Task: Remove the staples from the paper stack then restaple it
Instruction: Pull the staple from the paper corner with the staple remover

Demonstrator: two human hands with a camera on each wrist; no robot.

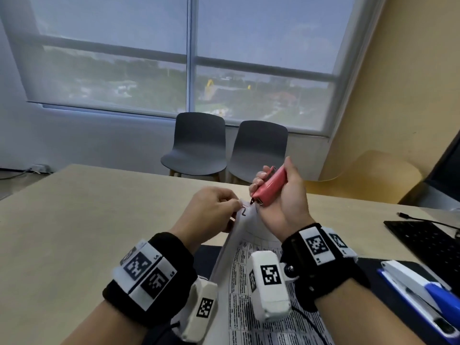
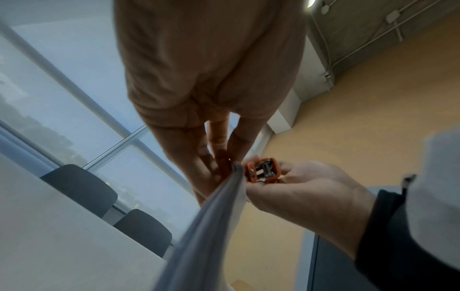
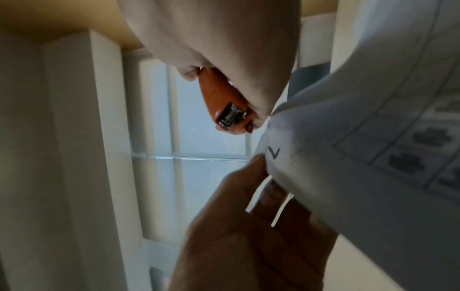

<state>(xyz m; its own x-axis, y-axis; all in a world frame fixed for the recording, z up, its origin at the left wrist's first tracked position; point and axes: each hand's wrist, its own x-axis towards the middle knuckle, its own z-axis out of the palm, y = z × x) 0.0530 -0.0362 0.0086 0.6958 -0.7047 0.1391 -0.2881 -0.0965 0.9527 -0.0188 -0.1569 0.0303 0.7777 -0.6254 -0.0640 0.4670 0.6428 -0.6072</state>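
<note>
A stack of printed paper (image 1: pixel 245 247) is lifted off the table, its top corner raised. My left hand (image 1: pixel 211 210) pinches that corner, beside a handwritten mark; in the left wrist view its fingers (image 2: pixel 219 157) clamp the stack's edge (image 2: pixel 214 216). My right hand (image 1: pixel 281 192) grips a small pink-red stapler (image 1: pixel 270 186), nose pointing down at the corner. The metal mouth of the stapler (image 3: pixel 230 116) sits just above the corner of the paper stack (image 3: pixel 336 157), a small gap apart. In the left wrist view the stapler (image 2: pixel 263 171) faces the paper edge.
A large white and blue stapler (image 1: pixel 420 297) lies on a dark mat at the right. A black keyboard (image 1: pixel 428 242) with a cable sits behind it. Two grey chairs (image 1: pixel 199 145) stand past the beige table (image 1: pixel 87 220).
</note>
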